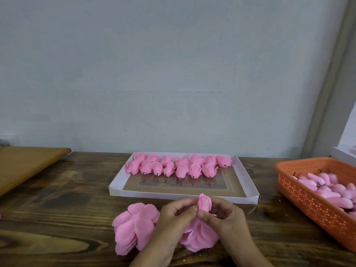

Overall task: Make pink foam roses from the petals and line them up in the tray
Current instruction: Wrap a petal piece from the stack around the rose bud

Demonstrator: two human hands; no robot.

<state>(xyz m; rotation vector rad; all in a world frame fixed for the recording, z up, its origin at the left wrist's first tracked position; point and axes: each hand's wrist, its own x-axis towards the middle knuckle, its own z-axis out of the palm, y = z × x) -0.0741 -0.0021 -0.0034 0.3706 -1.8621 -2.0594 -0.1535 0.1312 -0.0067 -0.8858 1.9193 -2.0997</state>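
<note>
- Pale grey-blue wall [173, 74] fills the upper half of the view, with a lighter vertical frame [331, 89] slanting down its right side.
- Below it runs a dark, strongly grained wooden table [57, 218]; a lighter brown board [25, 162] lies on its far left corner.
- A shallow white tray [248, 180] with a brown floor sits at the middle of the table, near the wall. Finished pink roses [177, 166] fill its far end in two rows, short dark stems pointing toward the person; the near part of the tray floor is bare.
- An orange perforated basket [308, 205] stands at the right edge, holding pink buds [327, 189] on dark stems.
- A stack of flat pink petals [133, 230] lies on the table just in front of the tray, touching the left hand's wrist side.
- The left hand [173, 212] and right hand [225, 212] meet in front of the tray's near wall, fingers curled and thumbs pinching a half-made rose [204, 204]: its rolled bud stands upright above the fingertips, while loose petals [198, 237] hang below between the wrists.
</note>
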